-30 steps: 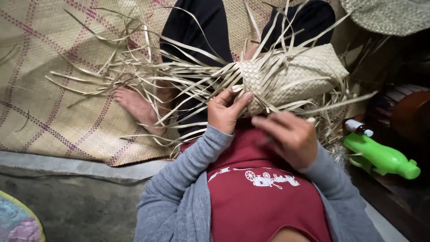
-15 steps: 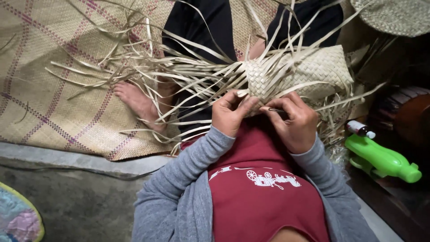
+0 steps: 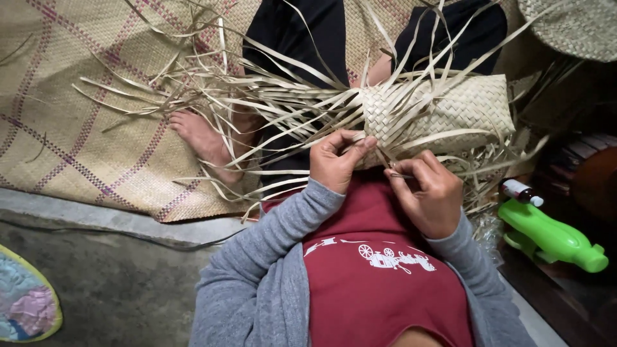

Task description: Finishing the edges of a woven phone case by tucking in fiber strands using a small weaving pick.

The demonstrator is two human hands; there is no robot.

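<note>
A half-woven straw piece (image 3: 443, 112) rests across my lap, its woven block to the right and many loose pale strips (image 3: 257, 106) fanning out to the left. My left hand (image 3: 335, 160) pinches a strip at the near edge of the weave. Beside it, my right hand (image 3: 427, 193) pinches another thin strip at the same edge. Both hands touch the weave, a few centimetres apart. I wear a grey cardigan over a red shirt, and my bare foot (image 3: 202, 138) lies under the strips.
A large woven mat (image 3: 77, 122) with purple lines covers the floor at left, ending at a concrete step (image 3: 96, 218). A green plastic spray bottle (image 3: 549, 234) lies at right. Another woven straw item (image 3: 572, 26) sits at top right. A colourful cloth (image 3: 26, 305) is at bottom left.
My right hand has come up from my chest to the weave's near edge and closed on a strip. My left hand stays at the edge, fingers shifting slightly.
</note>
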